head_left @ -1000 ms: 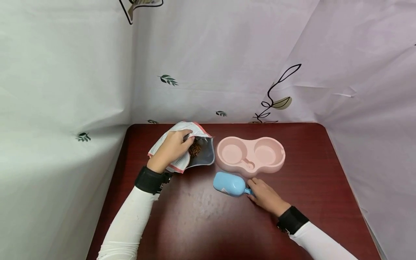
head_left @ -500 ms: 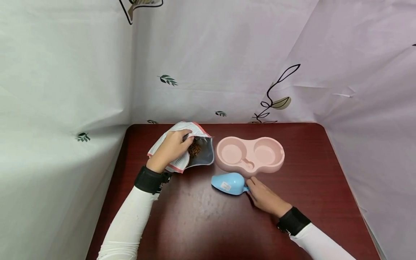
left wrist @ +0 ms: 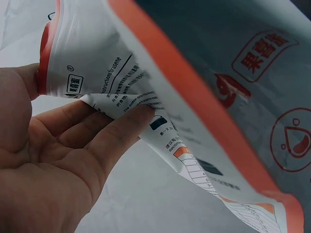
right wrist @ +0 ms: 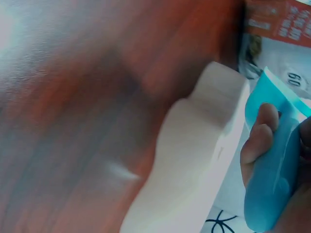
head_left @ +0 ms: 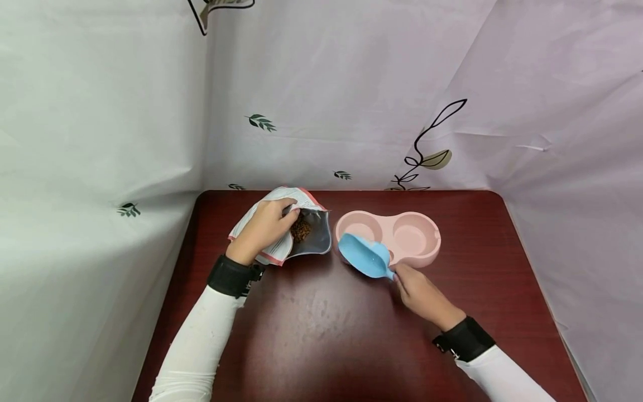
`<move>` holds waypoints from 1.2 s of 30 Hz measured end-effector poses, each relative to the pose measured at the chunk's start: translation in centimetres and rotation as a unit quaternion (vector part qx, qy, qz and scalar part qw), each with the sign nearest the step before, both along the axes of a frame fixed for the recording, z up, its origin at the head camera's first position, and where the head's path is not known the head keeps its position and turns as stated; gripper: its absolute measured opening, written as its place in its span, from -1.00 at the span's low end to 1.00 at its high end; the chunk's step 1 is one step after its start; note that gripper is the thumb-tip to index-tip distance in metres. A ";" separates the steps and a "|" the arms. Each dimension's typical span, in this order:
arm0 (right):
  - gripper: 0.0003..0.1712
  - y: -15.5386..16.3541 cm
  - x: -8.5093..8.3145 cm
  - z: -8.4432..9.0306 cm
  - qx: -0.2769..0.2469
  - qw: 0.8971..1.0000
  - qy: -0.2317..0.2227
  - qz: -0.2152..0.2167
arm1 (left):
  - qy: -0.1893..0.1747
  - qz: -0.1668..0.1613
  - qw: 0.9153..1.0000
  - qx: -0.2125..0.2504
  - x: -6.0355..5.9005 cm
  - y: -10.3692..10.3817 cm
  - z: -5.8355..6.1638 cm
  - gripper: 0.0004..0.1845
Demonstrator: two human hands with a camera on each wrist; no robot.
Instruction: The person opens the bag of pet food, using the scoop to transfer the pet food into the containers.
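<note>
Right hand grips blue scoop at its near-right end; long axis points far-left toward bag, edge pinched by left hand

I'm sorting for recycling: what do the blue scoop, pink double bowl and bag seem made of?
Blue scoop: probably moulded plastic, smooth and glossy, judging by its even colour and highlights.
Pink double bowl: likely plastic, satin-looking and evenly coloured; ceramic can't be ruled out.
Bag: seemingly thin laminated film, printed outside, grey and slightly shiny inside, creasing where bent.
</note>
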State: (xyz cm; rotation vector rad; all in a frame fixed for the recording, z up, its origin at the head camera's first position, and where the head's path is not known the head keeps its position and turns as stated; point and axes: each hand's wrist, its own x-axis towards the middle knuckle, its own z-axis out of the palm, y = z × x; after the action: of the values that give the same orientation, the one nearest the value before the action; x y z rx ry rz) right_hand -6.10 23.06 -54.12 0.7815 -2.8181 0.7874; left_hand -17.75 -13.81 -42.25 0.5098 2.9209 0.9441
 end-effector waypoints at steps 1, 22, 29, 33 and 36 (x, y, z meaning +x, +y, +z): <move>-0.85 0.1 -0.2 0.3 -0.005 1.000 -0.003 -0.004 | -0.001 0.001 1.000 0.000 0.0 0.0 0.0 -0.57; -0.87 -1.7 -1.8 6.3 -0.160 0.974 -0.161 0.019 | -0.011 0.011 1.000 0.010 -0.1 -0.2 -0.2 -0.56; -0.87 -2.7 -2.5 8.0 -0.070 0.992 -0.102 0.012 | -0.014 0.008 1.000 0.009 -0.1 0.0 -0.2 -0.55; -0.88 -3.5 -3.1 8.9 -0.035 0.995 -0.093 0.022 | -0.008 0.011 1.000 0.010 0.1 0.1 -0.1 -0.56; -0.85 -4.1 -3.5 9.5 -0.021 0.995 -0.095 0.028 | -0.005 0.013 1.000 0.010 0.2 0.1 0.0 -0.57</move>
State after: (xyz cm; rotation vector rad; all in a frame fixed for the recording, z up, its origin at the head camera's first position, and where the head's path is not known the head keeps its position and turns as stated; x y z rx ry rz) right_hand -9.64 18.99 -44.57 0.8241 -2.9454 0.9749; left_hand -17.57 -13.67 -42.27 0.4693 2.9187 0.9778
